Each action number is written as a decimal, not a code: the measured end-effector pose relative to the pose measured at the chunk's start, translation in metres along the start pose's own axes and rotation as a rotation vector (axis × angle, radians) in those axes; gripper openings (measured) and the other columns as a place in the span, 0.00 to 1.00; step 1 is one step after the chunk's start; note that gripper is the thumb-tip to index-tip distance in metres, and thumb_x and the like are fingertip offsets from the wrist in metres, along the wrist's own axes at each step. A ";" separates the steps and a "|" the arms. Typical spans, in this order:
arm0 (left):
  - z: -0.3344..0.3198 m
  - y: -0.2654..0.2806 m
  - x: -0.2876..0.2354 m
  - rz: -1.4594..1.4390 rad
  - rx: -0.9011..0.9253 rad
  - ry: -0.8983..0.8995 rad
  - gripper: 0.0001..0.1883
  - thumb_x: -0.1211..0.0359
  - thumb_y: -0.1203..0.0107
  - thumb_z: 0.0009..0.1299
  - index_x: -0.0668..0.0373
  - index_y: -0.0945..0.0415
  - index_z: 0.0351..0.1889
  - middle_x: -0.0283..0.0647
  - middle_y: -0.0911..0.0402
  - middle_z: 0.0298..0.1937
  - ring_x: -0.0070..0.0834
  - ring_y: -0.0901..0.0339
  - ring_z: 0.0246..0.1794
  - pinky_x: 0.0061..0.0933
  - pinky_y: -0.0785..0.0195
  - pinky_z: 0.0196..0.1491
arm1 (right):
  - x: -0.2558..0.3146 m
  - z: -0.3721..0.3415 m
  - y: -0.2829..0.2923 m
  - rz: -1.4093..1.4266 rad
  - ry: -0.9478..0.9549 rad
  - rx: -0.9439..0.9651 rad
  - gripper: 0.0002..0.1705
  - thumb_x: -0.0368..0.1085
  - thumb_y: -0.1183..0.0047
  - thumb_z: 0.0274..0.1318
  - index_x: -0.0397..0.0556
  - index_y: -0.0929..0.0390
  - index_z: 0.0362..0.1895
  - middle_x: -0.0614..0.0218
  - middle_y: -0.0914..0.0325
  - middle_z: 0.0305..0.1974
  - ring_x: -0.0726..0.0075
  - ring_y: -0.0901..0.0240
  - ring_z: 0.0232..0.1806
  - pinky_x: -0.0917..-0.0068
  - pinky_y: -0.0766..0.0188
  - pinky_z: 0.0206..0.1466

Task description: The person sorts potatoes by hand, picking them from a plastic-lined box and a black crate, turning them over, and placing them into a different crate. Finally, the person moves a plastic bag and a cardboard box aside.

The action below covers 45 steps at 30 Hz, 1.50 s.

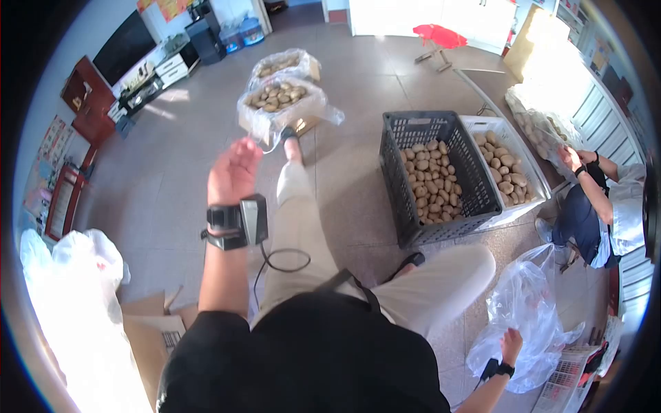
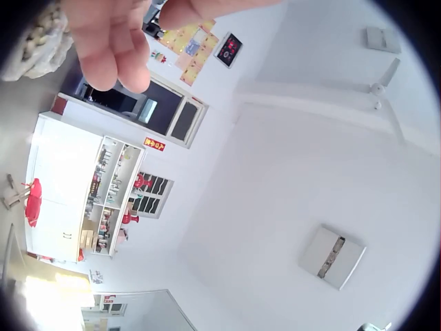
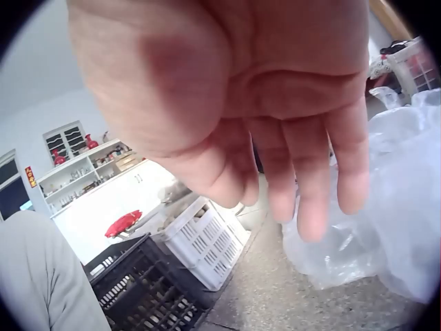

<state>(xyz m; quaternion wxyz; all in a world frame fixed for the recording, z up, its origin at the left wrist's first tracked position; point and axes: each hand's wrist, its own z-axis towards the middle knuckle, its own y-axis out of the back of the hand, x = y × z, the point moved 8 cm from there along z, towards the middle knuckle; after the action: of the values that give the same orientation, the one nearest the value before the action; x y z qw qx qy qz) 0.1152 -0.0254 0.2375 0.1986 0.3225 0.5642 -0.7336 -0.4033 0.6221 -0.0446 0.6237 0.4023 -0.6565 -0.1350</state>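
My left hand [image 1: 235, 172] is raised over the floor with loosely bent fingers and holds nothing. In the left wrist view its fingertips [image 2: 100, 72] show against the far wall. Low on the right side, my right hand [image 1: 511, 346] reaches toward a crumpled clear plastic bag [image 1: 527, 303]. The right wrist view shows that hand's fingers [image 3: 310, 172] extended and holding nothing, with the bag [image 3: 406, 207] just beyond them. A black crate [image 1: 441, 230] with potatoes [image 1: 432, 182] in its bottom stands ahead of my knee.
A white crate [image 1: 537, 193] of potatoes stands beside the black one. Farther off are two bag-lined boxes [image 1: 320, 113] of potatoes, one beside my outstretched foot. Another person [image 1: 599, 206] sits at the right, hands on a bag of potatoes [image 1: 533, 124]. Cardboard [image 1: 148, 337] lies at the left.
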 end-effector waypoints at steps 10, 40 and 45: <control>0.010 0.025 0.023 -0.040 -0.165 0.046 0.10 0.74 0.56 0.65 0.67 0.35 0.43 0.41 0.25 0.39 0.28 0.26 0.40 0.33 0.30 0.47 | 0.303 -0.037 -0.018 0.637 0.179 0.015 0.09 0.34 0.57 0.56 0.43 0.29 0.39 0.67 0.27 0.31 0.73 0.27 0.31 0.81 0.30 0.29; -0.131 -0.013 -0.208 0.945 -0.601 -1.341 0.21 0.78 0.51 0.62 0.61 0.41 0.53 0.41 0.36 0.52 0.29 0.33 0.48 0.29 0.32 0.41 | 0.559 -0.126 -0.274 0.483 0.702 1.003 0.06 0.29 0.58 0.56 0.41 0.29 0.34 0.66 0.27 0.27 0.76 0.30 0.25 0.81 0.33 0.29; -0.168 -0.073 -0.252 1.506 -0.757 -1.550 0.24 0.74 0.44 0.57 0.63 0.38 0.52 0.42 0.35 0.52 0.30 0.36 0.51 0.29 0.36 0.47 | 0.598 -0.162 -0.265 0.519 0.873 1.078 0.06 0.29 0.57 0.56 0.40 0.29 0.34 0.66 0.27 0.27 0.75 0.30 0.26 0.80 0.33 0.31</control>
<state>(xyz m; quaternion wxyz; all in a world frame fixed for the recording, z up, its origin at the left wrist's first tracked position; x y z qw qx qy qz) 0.2891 0.1377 0.4386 0.9663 -0.0408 0.1381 -0.2131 -0.0968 0.0887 0.2306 0.5557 0.5018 -0.3981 0.5300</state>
